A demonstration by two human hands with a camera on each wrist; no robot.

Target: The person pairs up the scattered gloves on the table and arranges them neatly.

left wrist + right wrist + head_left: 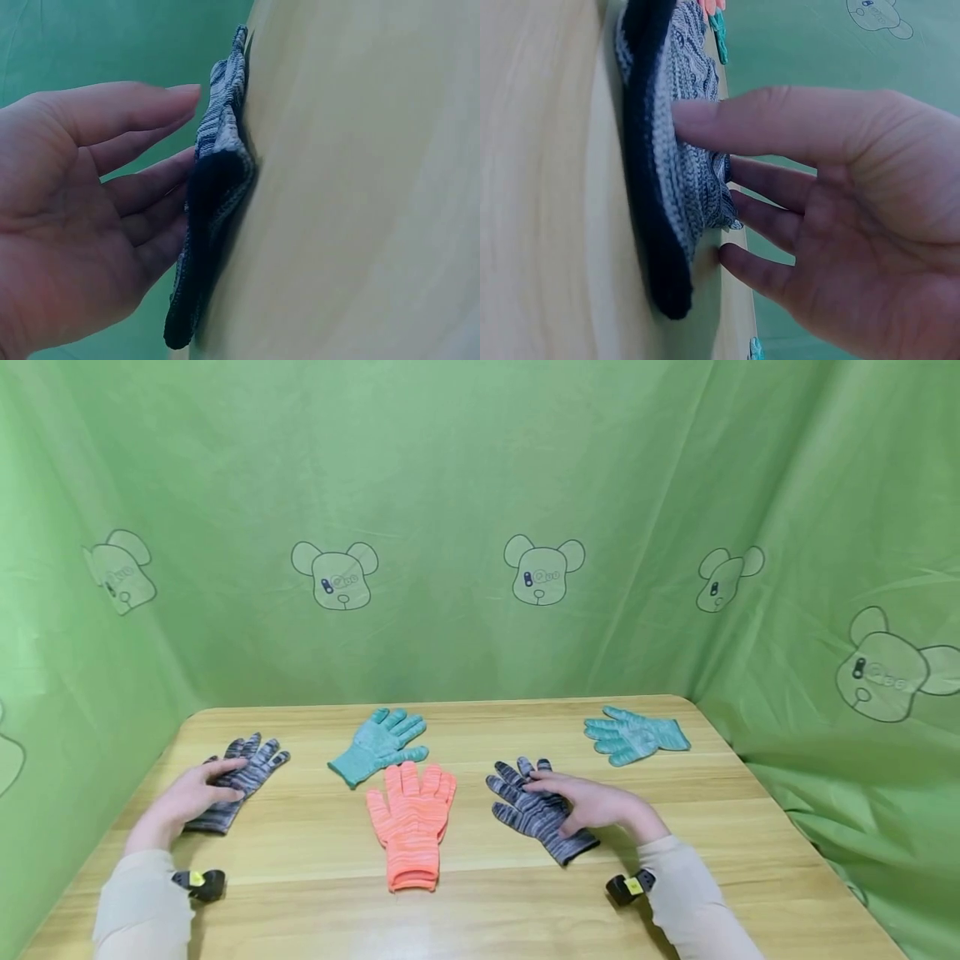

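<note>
A dark grey-streaked knit glove (257,767) lies flat at the left of the table, fingers pointing away. My left hand (191,792) reaches over it, thumb and fingers spread, fingertips right at the knit. In the left wrist view the black cuff (211,202) of that glove faces the camera. Right of the middle lies another grey-streaked glove (528,806), angled with its cuff toward the near right. My right hand (596,803) hovers over it with parted fingers. The right thumb (727,124) overlaps the ribbed part near the cuff in the right wrist view.
An orange glove (412,827) lies at the middle of the wooden table (315,910). Behind it rests a teal glove (378,743), and another teal glove (633,735) lies at the back right. Green cloth (450,468) with bear prints surrounds the table's back and sides.
</note>
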